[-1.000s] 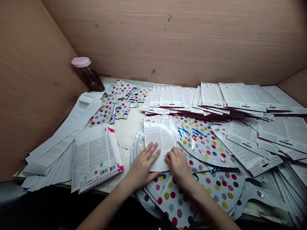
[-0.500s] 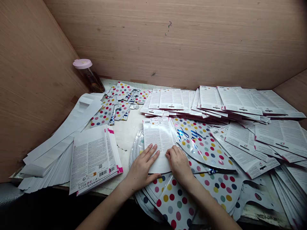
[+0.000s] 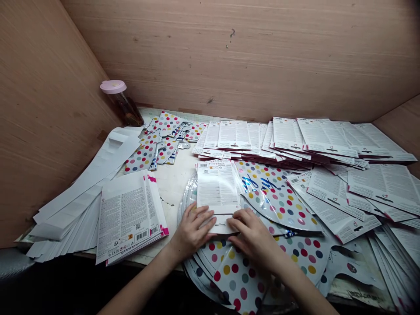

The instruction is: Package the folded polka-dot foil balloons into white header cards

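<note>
Left hand: my left hand [image 3: 190, 232] rests on the lower left of the white printed card [image 3: 218, 188], with the fingers spread and relaxed, not clenched.

Right hand: my right hand [image 3: 252, 238] lies across the card's lower right edge, with the fingers gently curved. I cannot tell whether the thumb is pinching anything underneath.

Card: it lies flat just ahead of my hands, with a barcode along its far edge. A narrower white flap shows below its near edge, between my hands.

Under the hands: polka-dot foil balloons [image 3: 241, 280] fan out beneath and in front of both wrists. A dotted foil sheet with blue lettering [image 3: 278, 201] touches the card's right edge, and shiny curved foil edges [image 3: 187, 197] stick out past its left edge.

Left side: a stack of printed cards [image 3: 129, 218] sits near the bench's front edge, with long white paper strips [image 3: 82, 205] just beside it. Small dotted pieces [image 3: 144, 151] lie behind them, and a pink-lidded jar [image 3: 120, 103] stands in the far corner.

Far side: overlapping rows of printed cards [image 3: 288, 138] run along the plywood back wall [image 3: 229, 57].

Room: a strip of bare bench [image 3: 172, 183] shows left of the card, between it and the stack. On the right, foil and cards crowd close to my right hand.
</note>
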Demonstrator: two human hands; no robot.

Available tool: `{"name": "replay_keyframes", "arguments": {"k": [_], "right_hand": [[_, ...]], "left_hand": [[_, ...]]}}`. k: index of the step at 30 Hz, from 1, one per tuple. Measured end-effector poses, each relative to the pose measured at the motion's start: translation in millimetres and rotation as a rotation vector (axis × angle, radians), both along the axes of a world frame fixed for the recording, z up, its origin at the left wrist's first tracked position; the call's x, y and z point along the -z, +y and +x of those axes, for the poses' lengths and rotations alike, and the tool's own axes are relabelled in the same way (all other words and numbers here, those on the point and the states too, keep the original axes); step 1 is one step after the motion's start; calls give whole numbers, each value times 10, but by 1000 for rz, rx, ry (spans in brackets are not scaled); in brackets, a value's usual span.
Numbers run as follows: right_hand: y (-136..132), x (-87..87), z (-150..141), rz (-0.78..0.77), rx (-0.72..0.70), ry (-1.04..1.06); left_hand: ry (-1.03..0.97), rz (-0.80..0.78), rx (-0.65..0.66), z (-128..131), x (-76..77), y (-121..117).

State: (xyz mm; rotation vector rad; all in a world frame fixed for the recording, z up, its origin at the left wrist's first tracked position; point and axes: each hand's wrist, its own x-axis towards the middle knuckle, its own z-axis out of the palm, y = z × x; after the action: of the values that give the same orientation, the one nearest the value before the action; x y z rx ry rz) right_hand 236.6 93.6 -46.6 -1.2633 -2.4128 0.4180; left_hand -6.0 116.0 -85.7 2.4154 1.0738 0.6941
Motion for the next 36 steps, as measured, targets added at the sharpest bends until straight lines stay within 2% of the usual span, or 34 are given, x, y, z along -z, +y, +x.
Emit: {"name": "replay_keyframes", "arguments": {"k": [3, 7, 10, 12, 15, 19, 21, 23, 26, 28, 31, 33, 34, 36], "right_hand": [[184, 114, -41, 48, -48, 22], [271, 217, -143, -17, 149, 132], [313, 253, -188, -19, 276, 112], [321, 260, -217, 5, 338, 84], [267, 241, -293, 71, 362, 46], [167, 171, -380, 339, 54, 26], [210, 108, -317, 469, -47, 48], [381, 14, -142, 543, -44, 68], [899, -165, 254, 557, 115, 42], [1351, -268, 493, 439, 272, -9], [1912, -346, 643, 257, 371, -52], [2029, -365, 586, 217, 395, -41], [1979, -374, 521, 205, 415, -24], [1664, -393, 347, 192, 452, 31]], "left_hand": [[-85, -75, -131, 58, -56, -14], [-132, -144, -384, 217, -93, 22], [-168, -201, -654, 265, -80, 71], [-189, -270, -751, 238, -86, 91], [-260, -444, -736, 168, -160, 79], [-444, -748, -553, 147, -373, 15], [-540, -854, -464, 179, -465, 1], [-561, -817, -480, 232, -496, 25], [-408, -560, -682, 350, -409, 138], [-296, -431, -793, 431, -310, 237], [-265, -402, -822, 480, -204, 357], [-294, -416, -822, 442, -181, 394], [-320, -425, -825, 406, -180, 398], [-404, -447, -831, 319, -193, 376]]}}
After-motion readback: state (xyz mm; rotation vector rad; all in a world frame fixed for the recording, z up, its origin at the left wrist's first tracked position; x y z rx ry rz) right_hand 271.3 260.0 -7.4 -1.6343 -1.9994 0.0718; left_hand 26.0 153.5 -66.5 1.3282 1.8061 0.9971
